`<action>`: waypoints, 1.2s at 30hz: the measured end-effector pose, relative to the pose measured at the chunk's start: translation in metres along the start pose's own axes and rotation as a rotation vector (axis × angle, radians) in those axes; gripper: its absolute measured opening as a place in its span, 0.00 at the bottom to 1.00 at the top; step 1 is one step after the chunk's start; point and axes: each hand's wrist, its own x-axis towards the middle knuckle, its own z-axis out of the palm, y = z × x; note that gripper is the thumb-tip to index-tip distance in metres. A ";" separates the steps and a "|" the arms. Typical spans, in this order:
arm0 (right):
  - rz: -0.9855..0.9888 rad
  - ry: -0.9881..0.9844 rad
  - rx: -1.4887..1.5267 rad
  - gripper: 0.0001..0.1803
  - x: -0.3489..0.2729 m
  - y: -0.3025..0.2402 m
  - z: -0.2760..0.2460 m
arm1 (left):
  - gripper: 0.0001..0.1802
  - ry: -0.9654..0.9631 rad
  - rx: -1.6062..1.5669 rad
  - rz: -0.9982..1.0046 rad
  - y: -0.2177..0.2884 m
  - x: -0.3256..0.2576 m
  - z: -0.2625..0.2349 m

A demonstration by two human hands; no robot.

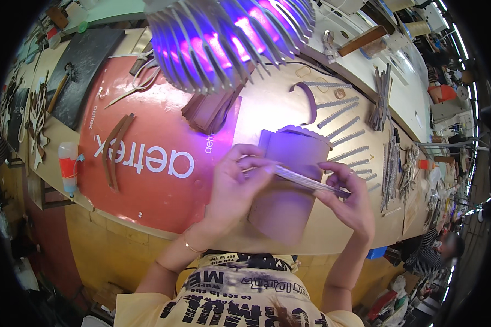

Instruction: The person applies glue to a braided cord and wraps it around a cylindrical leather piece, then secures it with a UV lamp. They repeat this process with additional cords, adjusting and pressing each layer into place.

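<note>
Between my two hands a narrow grey-white strip (299, 179), which looks braided, is held slantwise above the table. My left hand (232, 182) pinches its left end between thumb and fingers. At the other end, my right hand (352, 199) grips it near a darker tip, with thumb below and fingers curled above. Beneath the strip lie brown sheets (283, 212), partly covered by it and by my hands; their far edge is scalloped. Right of the sheets, several similar grey strips (345, 132) lie fanned out in a row. A curved brown strip (312, 103) rests just beyond.
A finned lamp (223, 60) glowing violet hangs over the far side. To the left are a red printed sheet (153, 193) with brown strips (112, 152), a red-and-white bottle (69, 166) and a black slab (84, 68) bearing a hammer. Bundled strips (381, 101) lie at right.
</note>
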 end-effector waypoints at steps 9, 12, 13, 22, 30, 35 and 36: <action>-0.073 0.710 0.447 0.24 -0.104 0.080 -0.025 | 0.05 -0.750 0.458 0.295 0.017 -0.003 0.164; -0.099 0.787 0.541 0.19 -0.130 0.102 -0.032 | 0.06 -0.779 0.441 0.168 0.001 -0.013 0.191; -0.116 0.790 0.545 0.17 -0.136 0.109 -0.035 | 0.06 -0.788 0.422 0.136 -0.006 -0.016 0.194; 0.002 0.315 0.348 0.09 -0.097 0.098 -0.040 | 0.14 -0.292 0.386 -0.111 -0.029 -0.021 0.107; -0.064 0.137 0.241 0.15 -0.028 0.046 0.006 | 0.15 0.043 0.127 -0.080 -0.016 -0.011 0.025; 0.004 0.087 0.081 0.18 -0.014 0.030 0.005 | 0.14 0.078 0.023 -0.148 -0.024 -0.004 0.006; -0.016 0.088 0.069 0.18 -0.012 0.028 0.006 | 0.13 0.071 0.004 -0.152 -0.026 -0.002 0.003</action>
